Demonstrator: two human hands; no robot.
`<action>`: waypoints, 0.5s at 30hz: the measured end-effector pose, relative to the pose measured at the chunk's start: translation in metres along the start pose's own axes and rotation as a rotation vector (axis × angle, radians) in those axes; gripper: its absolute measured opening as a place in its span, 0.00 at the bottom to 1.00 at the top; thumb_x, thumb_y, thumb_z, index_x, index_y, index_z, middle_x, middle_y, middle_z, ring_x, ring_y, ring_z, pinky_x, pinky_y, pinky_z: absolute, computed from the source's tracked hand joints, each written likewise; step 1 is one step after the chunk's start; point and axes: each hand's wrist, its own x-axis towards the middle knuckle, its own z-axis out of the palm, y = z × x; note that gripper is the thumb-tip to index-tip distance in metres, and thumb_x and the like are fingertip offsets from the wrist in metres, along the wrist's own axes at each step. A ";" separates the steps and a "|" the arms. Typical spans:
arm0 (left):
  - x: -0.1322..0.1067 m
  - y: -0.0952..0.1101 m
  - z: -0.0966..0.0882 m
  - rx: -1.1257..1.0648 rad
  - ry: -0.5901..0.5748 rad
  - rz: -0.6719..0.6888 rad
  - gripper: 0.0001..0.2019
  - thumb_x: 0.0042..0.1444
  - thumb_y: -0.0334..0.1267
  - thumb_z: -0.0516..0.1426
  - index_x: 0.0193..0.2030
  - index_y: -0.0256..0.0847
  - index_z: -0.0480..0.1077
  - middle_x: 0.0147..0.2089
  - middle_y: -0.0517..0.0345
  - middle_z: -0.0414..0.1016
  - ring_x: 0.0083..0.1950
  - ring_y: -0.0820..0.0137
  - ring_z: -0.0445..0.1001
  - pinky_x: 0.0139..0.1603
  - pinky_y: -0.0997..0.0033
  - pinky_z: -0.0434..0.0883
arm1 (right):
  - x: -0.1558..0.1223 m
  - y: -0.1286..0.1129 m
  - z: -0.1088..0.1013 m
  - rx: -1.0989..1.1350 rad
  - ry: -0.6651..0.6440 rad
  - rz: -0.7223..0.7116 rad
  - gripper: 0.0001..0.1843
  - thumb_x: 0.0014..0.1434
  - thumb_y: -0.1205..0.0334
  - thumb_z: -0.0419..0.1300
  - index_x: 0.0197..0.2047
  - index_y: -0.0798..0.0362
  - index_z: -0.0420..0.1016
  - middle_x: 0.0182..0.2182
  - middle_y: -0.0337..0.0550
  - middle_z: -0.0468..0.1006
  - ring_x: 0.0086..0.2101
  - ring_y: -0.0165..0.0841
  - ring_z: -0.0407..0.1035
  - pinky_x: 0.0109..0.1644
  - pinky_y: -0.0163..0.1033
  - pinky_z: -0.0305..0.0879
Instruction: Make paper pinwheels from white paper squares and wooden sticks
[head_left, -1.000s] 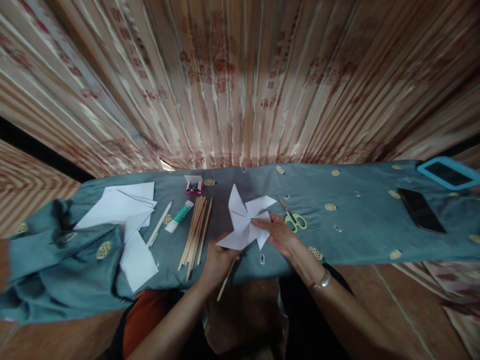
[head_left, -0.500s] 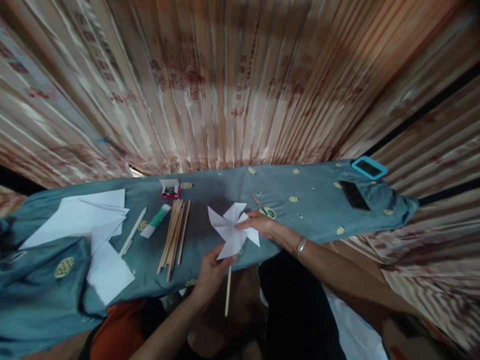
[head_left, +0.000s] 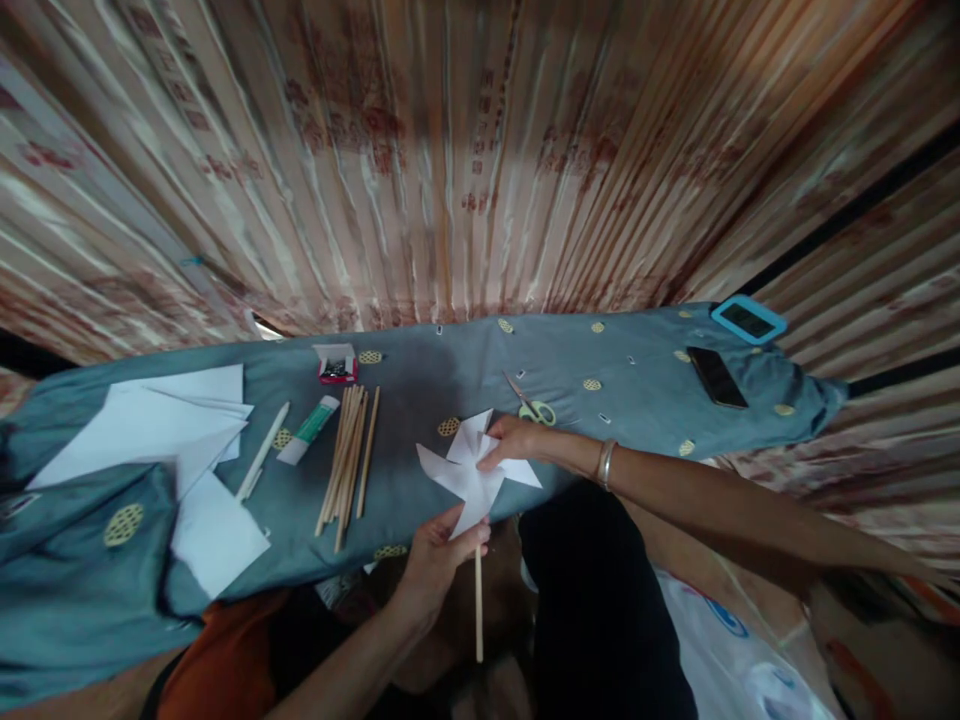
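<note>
A white paper pinwheel on a wooden stick is held in front of me, over the near edge of the cloth. My left hand is closed round the upper stick, just below the lowest blade. The fingers of my right hand pinch the pinwheel near its centre; the fastening there is hidden by them. Just beyond my right hand lie scissors with pale green handles. The stick's lower end hangs down past the edge.
Left of the pinwheel lie several wooden sticks, a glue stick, a white pen and paper sheets. A small red box sits behind them. Far right are a phone and a blue-framed device. Curtains hang behind.
The pinwheel has turned a little, and its stick has shifted right and hangs more upright. My left hand has moved slightly right along with it. The right hand still touches the centre.
</note>
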 end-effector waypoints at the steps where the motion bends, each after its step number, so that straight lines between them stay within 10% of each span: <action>1: 0.000 -0.001 0.001 -0.034 0.017 -0.019 0.20 0.27 0.38 0.74 0.31 0.37 0.80 0.29 0.60 0.79 0.29 0.74 0.72 0.32 0.75 0.69 | 0.002 -0.001 0.000 -0.046 -0.006 0.000 0.08 0.38 0.65 0.73 0.23 0.57 0.80 0.19 0.34 0.74 0.21 0.26 0.63 0.26 0.32 0.57; 15: -0.009 -0.016 -0.006 -0.184 -0.076 -0.197 0.22 0.33 0.44 0.74 0.33 0.31 0.78 0.31 0.49 0.82 0.29 0.70 0.79 0.34 0.73 0.77 | -0.009 -0.024 0.001 -0.498 -0.017 -0.020 0.08 0.44 0.62 0.71 0.29 0.56 0.82 0.22 0.36 0.73 0.26 0.27 0.65 0.26 0.30 0.55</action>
